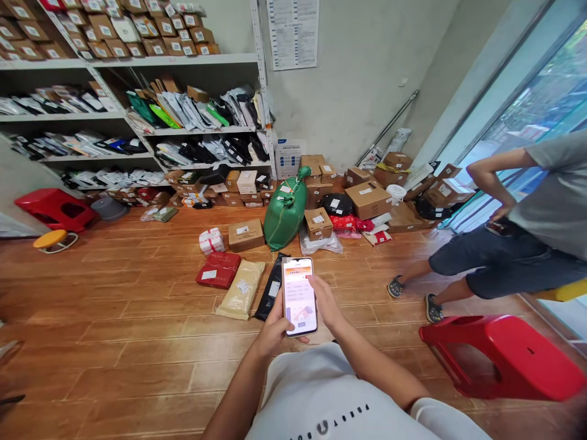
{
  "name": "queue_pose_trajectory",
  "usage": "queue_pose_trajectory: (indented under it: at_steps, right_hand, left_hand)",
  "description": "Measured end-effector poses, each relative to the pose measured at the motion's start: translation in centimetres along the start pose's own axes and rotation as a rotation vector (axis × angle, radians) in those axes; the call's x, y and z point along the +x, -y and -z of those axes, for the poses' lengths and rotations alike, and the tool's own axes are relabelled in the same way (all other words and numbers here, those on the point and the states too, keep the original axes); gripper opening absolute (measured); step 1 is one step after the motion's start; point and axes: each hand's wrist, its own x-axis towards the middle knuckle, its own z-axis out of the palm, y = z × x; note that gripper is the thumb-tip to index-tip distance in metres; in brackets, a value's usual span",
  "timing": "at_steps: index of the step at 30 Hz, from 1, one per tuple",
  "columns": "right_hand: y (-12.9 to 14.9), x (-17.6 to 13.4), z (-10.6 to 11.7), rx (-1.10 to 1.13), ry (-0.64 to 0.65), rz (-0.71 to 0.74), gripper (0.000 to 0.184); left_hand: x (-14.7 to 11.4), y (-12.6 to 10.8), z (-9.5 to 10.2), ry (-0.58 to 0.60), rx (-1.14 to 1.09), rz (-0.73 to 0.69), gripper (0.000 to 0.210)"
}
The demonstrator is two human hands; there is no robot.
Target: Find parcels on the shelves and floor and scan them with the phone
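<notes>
The left hand (274,325) had its fingers wrapped around a phone (300,300), thumb resting by the lower left corner of the lit screen; a fingertip of the right hand (328,304) met the screen near its upper right edge, though whether that hand's other fingers were grasping the phone I couldn't tell. The phone was held above the wooden floor (151,345), just beyond the white shirt (307,391). Past its top left corner lay a black packet (270,290), then a beige packet (241,289) and a red box (219,270), side by side. Toward the floor's far edge, by the wall (358,73), stood a tied green sack (285,212), with a brown carton (246,235) just to its left. A metal shelving unit (174,60) reached along the wall to the far left corner, loaded with parcels (181,109). Near the floor's right edge, another person (545,205) stood beyond a red stool (532,354), one arm bent with the hand at the waist
</notes>
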Motion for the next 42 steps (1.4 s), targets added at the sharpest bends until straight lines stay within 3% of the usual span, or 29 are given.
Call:
queue_pose_trajectory:
  at_steps: [3, 6, 9, 12, 17, 29, 34, 38, 42]
  right_hand:
    - [-0.4, -1.0, 0.3, -0.108, -0.003, 0.138, 0.041]
    - [-1.2, -1.8, 1.1, -0.364, -0.043, 0.430, 0.050]
    - [-1.5, -2.2, 2.1, -0.578, 0.005, 0.663, 0.057]
    - [-1.4, -2.1, 2.6, -0.709, 0.090, 0.758, 0.059]
    - [-1.2, -1.8, 2.7, -0.816, 0.116, 0.825, 0.056]
    - [-1.4, -1.0, 1.9, -0.944, 0.096, 0.900, 0.056]
    - [-1.3, -0.5, 1.0, -1.052, 0.124, 0.827, 0.060]
    - [-2.2, 0.1, -0.3, -0.851, 0.129, 0.758, 0.071]
    - [-3.7, 0.6, -3.0, -0.491, 0.245, 0.459, 0.070]
  left_hand:
    - [0.0, 0.0, 0.1, 0.010, -0.030, -0.016, 0.112]
    - [-0.1, 0.0, 0.3, 0.018, -0.046, -0.037, 0.110]
    - [-0.1, 0.0, 0.4, 0.013, -0.055, -0.045, 0.110]
    - [-0.2, -0.2, 0.5, -0.006, -0.065, -0.044, 0.112]
    - [-0.2, -0.8, 0.6, -0.021, -0.087, -0.049, 0.114]
    - [0.0, -1.0, 2.0, 0.016, -0.181, -0.078, 0.109]
    - [-0.3, -1.8, 2.3, 0.013, -0.202, -0.078, 0.106]
    - [-1.0, -2.7, 3.3, -0.009, -0.203, -0.061, 0.103]
    - [-2.1, -3.1, 5.3, -0.059, -0.228, -0.095, 0.103]
